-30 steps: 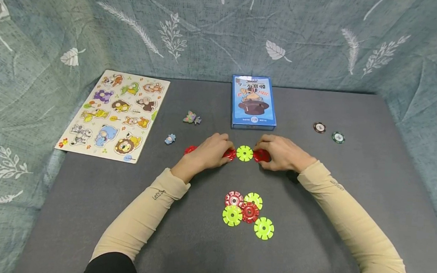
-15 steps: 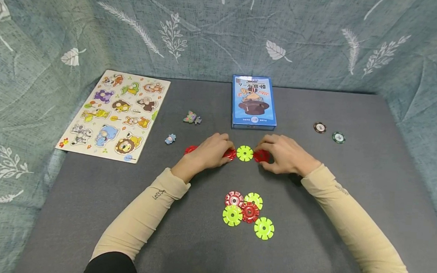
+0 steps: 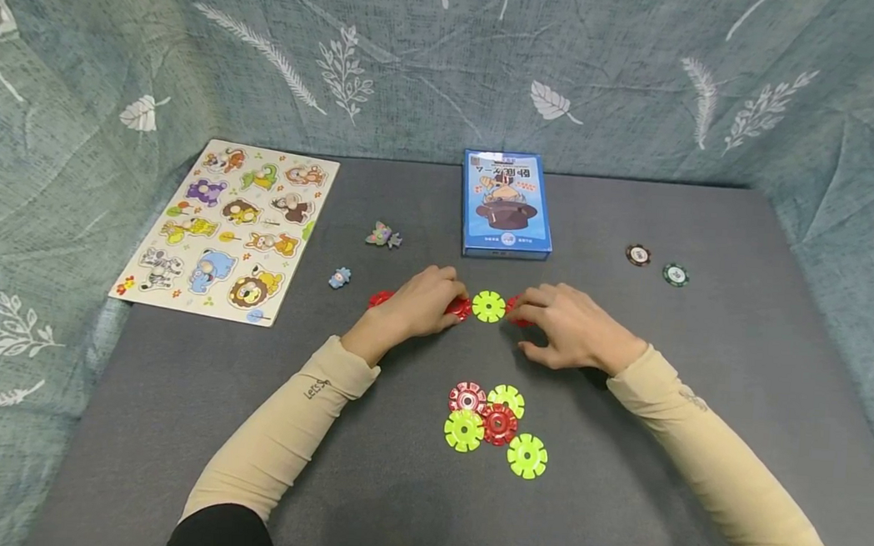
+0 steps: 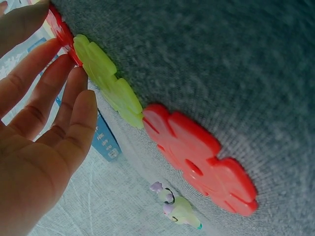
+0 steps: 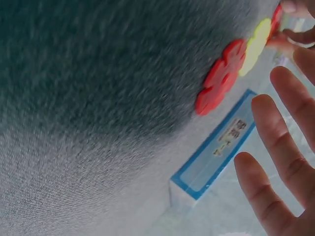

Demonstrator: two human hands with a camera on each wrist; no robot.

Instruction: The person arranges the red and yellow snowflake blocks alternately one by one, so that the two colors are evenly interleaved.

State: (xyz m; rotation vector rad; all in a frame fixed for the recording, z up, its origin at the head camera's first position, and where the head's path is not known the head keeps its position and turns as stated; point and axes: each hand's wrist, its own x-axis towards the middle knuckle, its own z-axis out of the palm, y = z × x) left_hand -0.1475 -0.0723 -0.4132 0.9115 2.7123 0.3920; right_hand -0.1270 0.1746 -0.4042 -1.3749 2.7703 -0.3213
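Notched flower-like plastic discs lie in a row, red and yellow-green by turns. My left hand (image 3: pixel 422 301) holds a red notched disc (image 3: pixel 461 309) between thumb and fingers. To its right is a yellow-green disc (image 3: pixel 483 311). My right hand (image 3: pixel 575 325) is over the right-end red disc (image 5: pixel 216 84), fingers spread and thumb apart from it in the right wrist view. On the left, another yellow-green disc (image 4: pixel 101 69) and the left-end red disc (image 4: pixel 184 147) show in the left wrist view; in the head view my left hand hides that yellow-green one.
Nearer me lies a loose pile with red discs (image 3: pixel 508 428) and yellow-green discs (image 3: pixel 526 468). A blue game box (image 3: pixel 508 215) stands behind the row. An animal puzzle board (image 3: pixel 229 235), small figurines (image 3: pixel 381 234) and poker chips (image 3: pixel 675 275) lie around.
My right hand has let go of the right-end red disc and drawn back slightly toward me, its thumb moving away. My left hand stays in place.
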